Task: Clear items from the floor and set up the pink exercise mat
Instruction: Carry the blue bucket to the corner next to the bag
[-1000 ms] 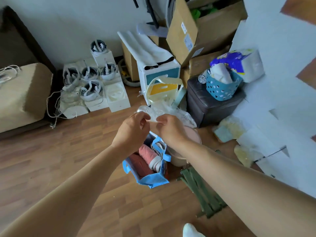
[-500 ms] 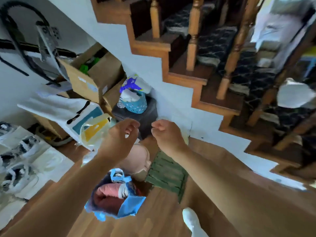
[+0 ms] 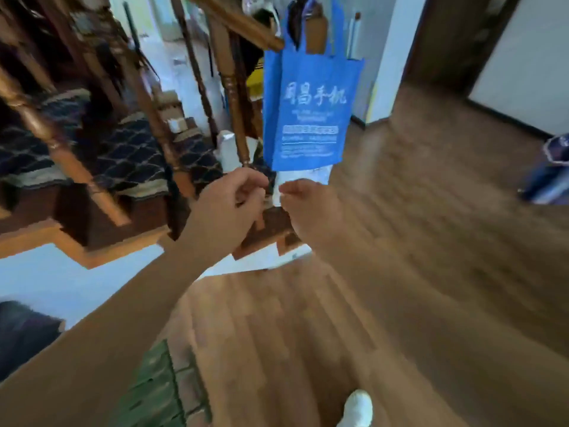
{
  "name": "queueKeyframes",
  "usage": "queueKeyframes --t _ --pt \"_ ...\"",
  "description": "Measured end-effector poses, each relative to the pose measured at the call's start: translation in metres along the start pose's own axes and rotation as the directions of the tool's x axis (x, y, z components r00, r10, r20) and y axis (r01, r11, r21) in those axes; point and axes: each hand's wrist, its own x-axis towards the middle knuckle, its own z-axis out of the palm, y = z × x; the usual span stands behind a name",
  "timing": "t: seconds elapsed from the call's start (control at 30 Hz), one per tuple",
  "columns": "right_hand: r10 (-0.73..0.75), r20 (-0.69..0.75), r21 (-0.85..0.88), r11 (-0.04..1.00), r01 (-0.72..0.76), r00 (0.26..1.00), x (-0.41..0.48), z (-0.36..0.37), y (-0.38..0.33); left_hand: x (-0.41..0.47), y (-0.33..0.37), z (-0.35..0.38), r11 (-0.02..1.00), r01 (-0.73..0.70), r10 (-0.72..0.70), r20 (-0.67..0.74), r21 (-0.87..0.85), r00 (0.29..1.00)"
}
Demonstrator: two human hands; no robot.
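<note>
well, both hands are raised in front of the stairs, close together but not touching. the left hand has its fingers curled in, with the thumb meeting them as in a pinch. the right hand is blurred, its fingers also bent inward. a pale strip shows in the gap between them, but i cannot tell whether either hand grips it or whether it lies behind them. just above the hands a blue bag with white lettering hangs flat from the end of the wooden rail, beside a turned post. the stair treads carry a dark patterned carpet. the wood floor spreads out to the right and below, much smeared by blur. on it at the lower left, partly behind the left forearm, lies a green slatted thing. a white shoe shows at the bottom edge. a dark blue object sits at the far right edge, too blurred to name. the pink mat is nowhere in this view, so i cannot tell where it lies.
</note>
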Motion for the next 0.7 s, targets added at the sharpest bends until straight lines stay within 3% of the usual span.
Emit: queueKeyframes --t 0.23,0.4,0.53,0.7 --pt "0.161 -0.397 0.127 0.985 -0.120 0.903 0.060 -0.183 0.074 0.127 0.109 0.150 0.930 -0.221 0.271 0.141 -0.295 0.952" --pt "0.244 -0.631 0.174 0.970 -0.172 0.737 0.113 -0.331 0.134 0.229 0.197 0.278 0.856 -0.307 0.416 0.203 -0.415 0.886" --pt "0.302 -0.724 0.207 0.953 -0.222 0.620 0.153 -0.406 0.173 0.294 0.237 0.357 0.831 -0.337 0.483 0.274 -0.443 0.832" --pt "0.372 -0.758 0.279 0.927 -0.250 0.536 0.224 -0.486 0.218 0.384 0.283 0.449 0.799 -0.370 0.550 0.328 -0.474 0.768"
